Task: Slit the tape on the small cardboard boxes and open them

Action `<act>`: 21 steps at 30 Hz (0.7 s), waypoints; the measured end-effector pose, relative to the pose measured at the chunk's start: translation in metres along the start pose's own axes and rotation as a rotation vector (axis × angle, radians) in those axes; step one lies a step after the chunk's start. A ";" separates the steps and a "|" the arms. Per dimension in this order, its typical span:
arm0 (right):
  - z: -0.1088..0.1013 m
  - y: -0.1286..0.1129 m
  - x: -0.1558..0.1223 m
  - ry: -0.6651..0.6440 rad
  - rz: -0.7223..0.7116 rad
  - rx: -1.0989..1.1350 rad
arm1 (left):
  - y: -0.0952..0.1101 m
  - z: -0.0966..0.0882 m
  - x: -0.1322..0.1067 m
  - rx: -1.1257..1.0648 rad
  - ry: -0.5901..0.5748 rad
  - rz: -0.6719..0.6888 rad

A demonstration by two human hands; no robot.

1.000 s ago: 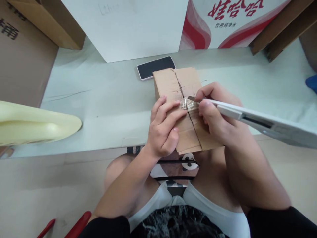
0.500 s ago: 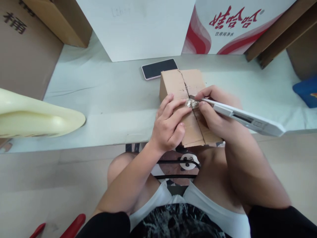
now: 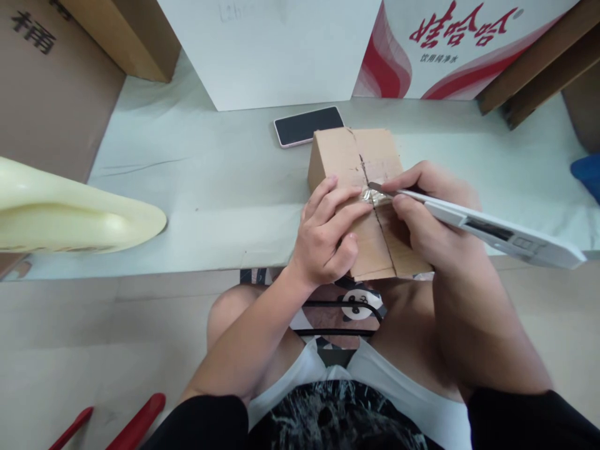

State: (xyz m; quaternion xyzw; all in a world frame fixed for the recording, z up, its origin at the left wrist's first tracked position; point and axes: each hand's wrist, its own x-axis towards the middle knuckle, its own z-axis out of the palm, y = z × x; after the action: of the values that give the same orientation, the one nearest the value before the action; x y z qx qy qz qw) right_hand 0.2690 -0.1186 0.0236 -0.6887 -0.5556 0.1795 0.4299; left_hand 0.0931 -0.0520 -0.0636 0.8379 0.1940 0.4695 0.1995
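Observation:
A small brown cardboard box (image 3: 382, 147) sits at the table's front edge, a dark seam running along its top and a shiny piece of clear tape across the middle. My left hand (image 3: 325, 234) lies on the box's left part with fingers stretched and a little apart, fingertips close to the tape. A slim white utility knife (image 3: 506, 231) is pinched in my right hand (image 3: 434, 215). Its metal tip touches or nearly touches the seam at the tape. The long handle slants out to the right over my wrist.
A phone (image 3: 309, 126) lies just behind the box on the pale table (image 3: 225, 200). White boxes (image 3: 281, 56) stand behind it. At left are a pale yellow rounded object (image 3: 84, 215) and brown cartons (image 3: 51, 94); more brown cardboard (image 3: 525, 69) and a blue item (image 3: 585, 175) are at right.
The whole view has shifted slightly, moving the scene a little to the right. The knife stays at the tape on the seam, with its handle's end swung slightly further right.

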 end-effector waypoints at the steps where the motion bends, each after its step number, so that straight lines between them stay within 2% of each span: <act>1: 0.000 0.001 -0.001 0.002 -0.003 0.008 | 0.000 0.000 0.000 0.003 0.003 0.000; 13: 0.000 -0.005 0.005 -0.046 -0.059 -0.122 | -0.003 0.001 0.002 -0.015 0.024 0.015; 21: -0.001 0.000 0.002 -0.015 -0.001 0.118 | 0.000 -0.001 0.002 0.012 -0.005 -0.007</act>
State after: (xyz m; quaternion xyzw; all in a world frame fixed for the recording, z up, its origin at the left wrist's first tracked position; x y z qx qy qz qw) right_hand 0.2700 -0.1175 0.0244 -0.6607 -0.5475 0.2169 0.4654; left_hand 0.0930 -0.0508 -0.0618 0.8396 0.1991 0.4657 0.1965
